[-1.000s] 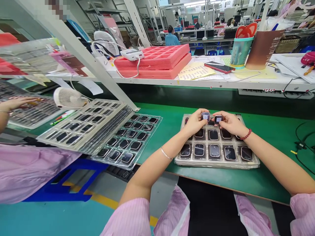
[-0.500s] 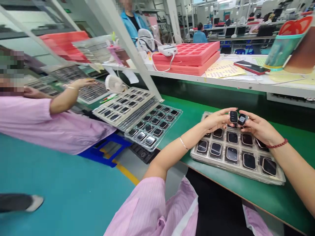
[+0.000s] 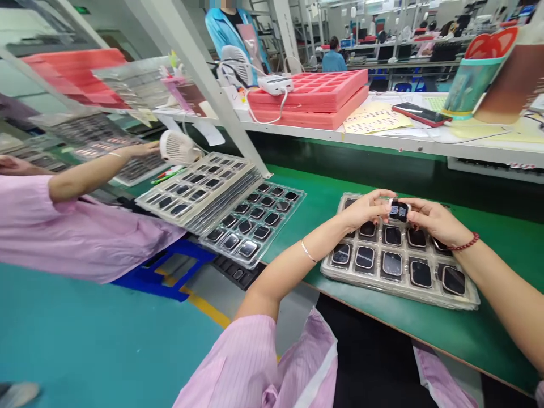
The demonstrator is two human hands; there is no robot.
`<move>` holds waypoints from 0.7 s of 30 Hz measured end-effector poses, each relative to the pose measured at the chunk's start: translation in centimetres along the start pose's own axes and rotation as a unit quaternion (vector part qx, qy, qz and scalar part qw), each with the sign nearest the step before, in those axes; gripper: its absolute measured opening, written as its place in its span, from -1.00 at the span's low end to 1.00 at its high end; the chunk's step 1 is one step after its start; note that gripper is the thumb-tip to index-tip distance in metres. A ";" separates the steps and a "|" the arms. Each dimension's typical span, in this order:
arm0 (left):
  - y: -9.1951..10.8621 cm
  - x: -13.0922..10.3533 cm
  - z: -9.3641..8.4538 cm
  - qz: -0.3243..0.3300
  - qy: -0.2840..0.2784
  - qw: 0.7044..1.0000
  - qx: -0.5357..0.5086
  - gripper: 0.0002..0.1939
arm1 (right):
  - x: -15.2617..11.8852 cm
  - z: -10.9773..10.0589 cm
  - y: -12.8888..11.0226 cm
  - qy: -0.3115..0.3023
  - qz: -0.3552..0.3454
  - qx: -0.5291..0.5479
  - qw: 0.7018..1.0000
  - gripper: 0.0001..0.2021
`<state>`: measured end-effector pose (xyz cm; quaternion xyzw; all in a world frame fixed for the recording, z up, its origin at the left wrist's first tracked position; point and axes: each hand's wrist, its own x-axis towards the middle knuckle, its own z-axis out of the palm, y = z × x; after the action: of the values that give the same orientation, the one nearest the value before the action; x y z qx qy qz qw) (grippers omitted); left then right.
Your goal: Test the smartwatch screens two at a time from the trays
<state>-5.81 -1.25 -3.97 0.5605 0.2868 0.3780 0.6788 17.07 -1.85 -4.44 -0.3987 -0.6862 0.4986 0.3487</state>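
Spreading to the left, a teal floor (image 3: 97, 334) lies below a green tabletop (image 3: 510, 246), a white shelf (image 3: 365, 139) and, on the tabletop, a plastic tray (image 3: 395, 289). Over the tray, the left hand (image 3: 364, 212) grips one watch (image 3: 393, 215) in its fingers, the right hand (image 3: 441, 222) a second watch (image 3: 403, 215), their printed squares (image 3: 402, 209) too small to read.

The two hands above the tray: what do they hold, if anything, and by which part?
The left hand pinches one smartwatch by its outer edge; the right hand pinches a second smartwatch likewise.
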 end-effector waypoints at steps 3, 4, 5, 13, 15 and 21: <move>-0.1 0.0 0.0 0.002 0.006 1.000 0.018 -0.34 | 0.1 0.1 0.0 -0.005 0.002 0.019 1.000 -0.46; -0.1 0.1 0.0 0.001 0.008 1.000 0.023 -0.33 | 0.1 0.1 -0.1 -0.007 0.002 0.028 1.000 -0.46; -0.1 0.1 0.0 0.001 0.009 1.000 0.028 -0.33 | 0.1 0.1 -0.2 -0.008 -0.001 0.037 0.999 -0.47; 0.5 0.0 0.4 -0.012 0.009 1.000 0.028 -0.35 | 0.1 0.2 -0.7 -0.018 -0.013 0.056 0.998 -0.51; 0.8 -0.1 0.5 -0.016 0.010 1.000 0.025 -0.34 | 0.1 0.2 -0.7 -0.018 -0.012 0.054 0.998 -0.52; 0.4 0.0 0.4 -0.017 0.012 0.999 0.030 -0.34 | 0.0 0.2 -0.6 -0.021 -0.014 0.048 0.999 -0.53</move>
<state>-5.60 -1.39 -3.47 0.5713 0.3157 0.3640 0.6644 16.76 -2.04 -3.94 -0.3614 -0.6743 0.5341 0.3597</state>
